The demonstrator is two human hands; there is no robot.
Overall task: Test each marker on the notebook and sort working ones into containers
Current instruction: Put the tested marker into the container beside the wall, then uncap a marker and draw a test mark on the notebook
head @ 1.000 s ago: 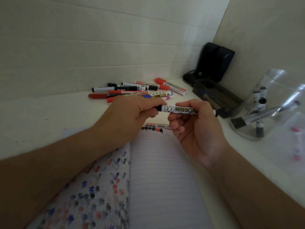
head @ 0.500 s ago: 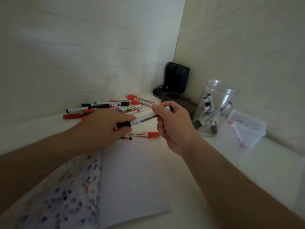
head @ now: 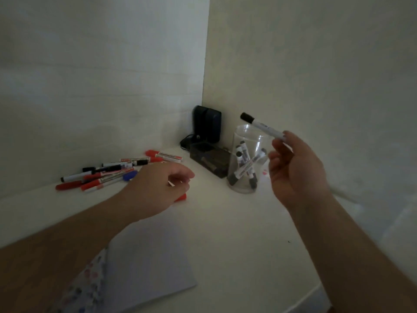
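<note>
The right hand (head: pixel 295 170) pinches a black-capped white whiteboard marker (head: pixel 261 126) above the clear plastic cylindrical jar (head: pixel 247 159), while the left hand (head: pixel 162 188) hovers loosely curled, holding nothing.

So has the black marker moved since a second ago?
Yes. The right hand has carried the black marker from over the notebook to above the clear jar, cap end raised.

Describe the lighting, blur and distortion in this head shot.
Head view: dim and underexposed with dark corners; the right hand holding the black-capped marker and the left hand are slightly motion-blurred; the clear jar shows faint highlights; wide-angle bending curves the notebook edges.
</note>
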